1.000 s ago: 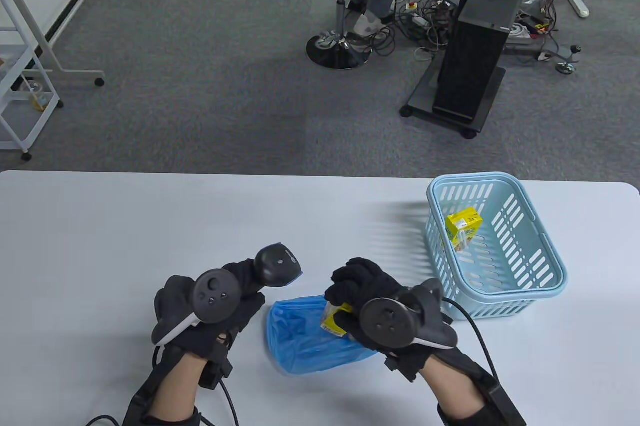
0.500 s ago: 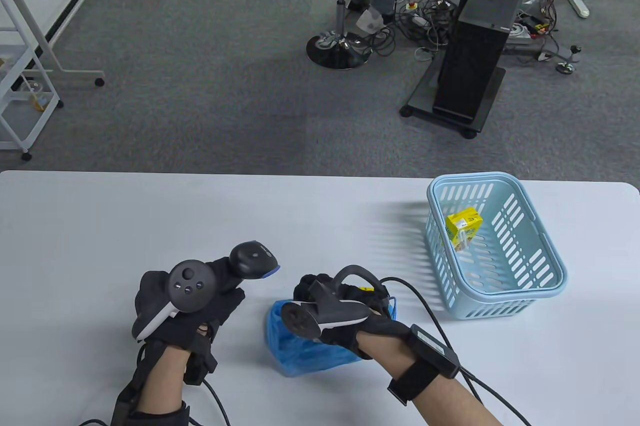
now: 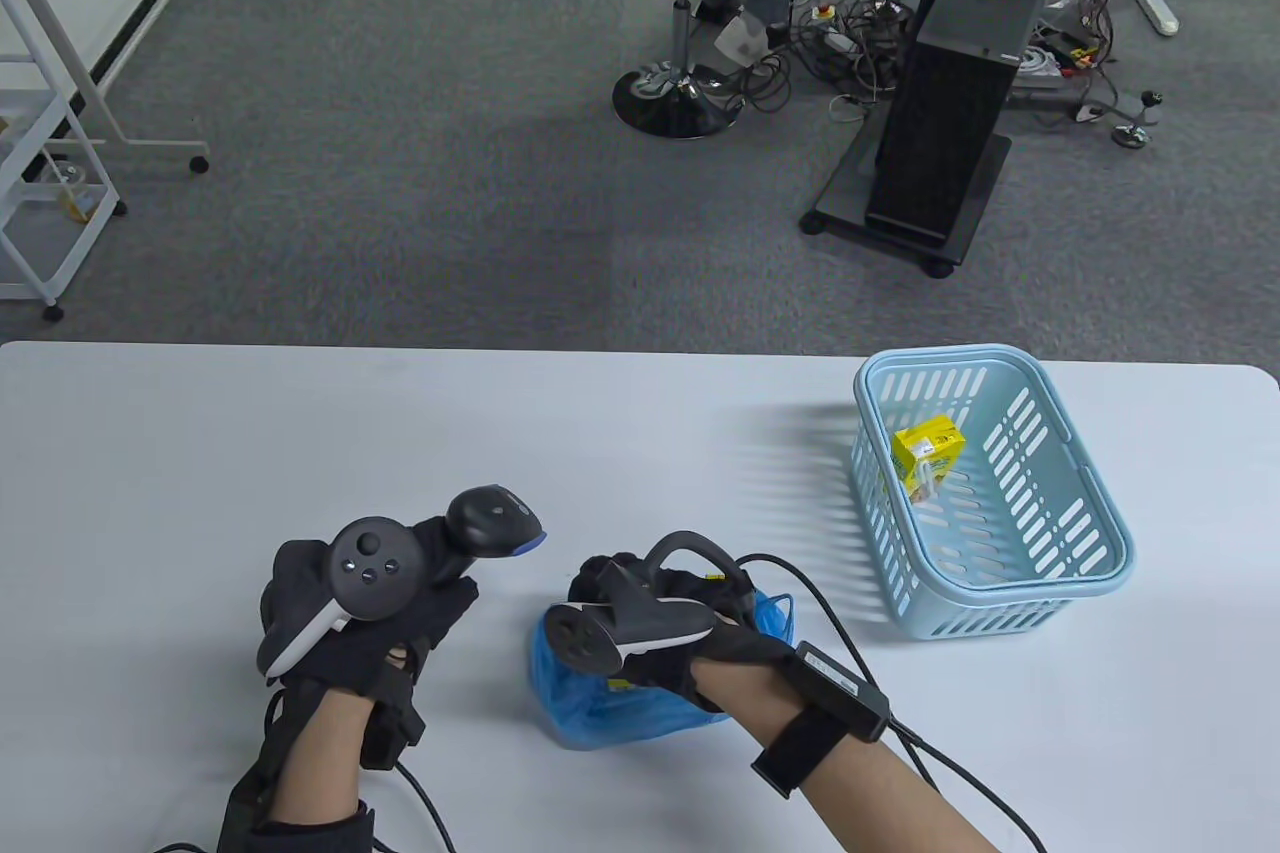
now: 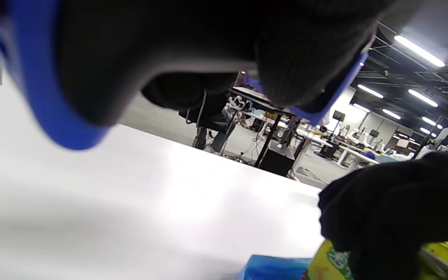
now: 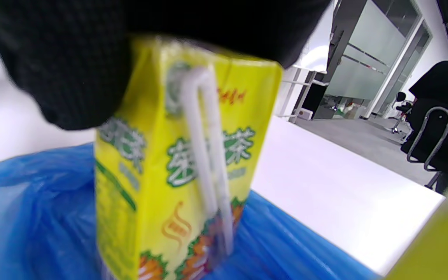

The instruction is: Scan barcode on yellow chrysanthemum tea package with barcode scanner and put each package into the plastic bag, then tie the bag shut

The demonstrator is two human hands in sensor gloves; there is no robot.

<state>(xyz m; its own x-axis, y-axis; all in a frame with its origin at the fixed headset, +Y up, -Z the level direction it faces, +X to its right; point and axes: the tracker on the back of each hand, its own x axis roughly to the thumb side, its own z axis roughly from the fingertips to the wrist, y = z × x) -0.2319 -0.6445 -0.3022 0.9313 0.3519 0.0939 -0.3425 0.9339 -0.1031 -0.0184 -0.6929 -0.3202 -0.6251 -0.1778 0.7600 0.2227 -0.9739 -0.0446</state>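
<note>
The right hand point(image 3: 660, 618) has its fingers point(image 5: 64, 74) wrapped around a yellow tea package point(image 5: 177, 163) over the blue plastic bag point(image 3: 620, 703). Left of the bag, the left hand point(image 3: 360, 613) grips the barcode scanner point(image 3: 493, 521).

Yellow tea carton point(image 5: 177, 163) with green characters and white straw; translucent blue plastic bag point(image 3: 600, 708); pale blue slotted basket point(image 3: 1000, 483).
</note>
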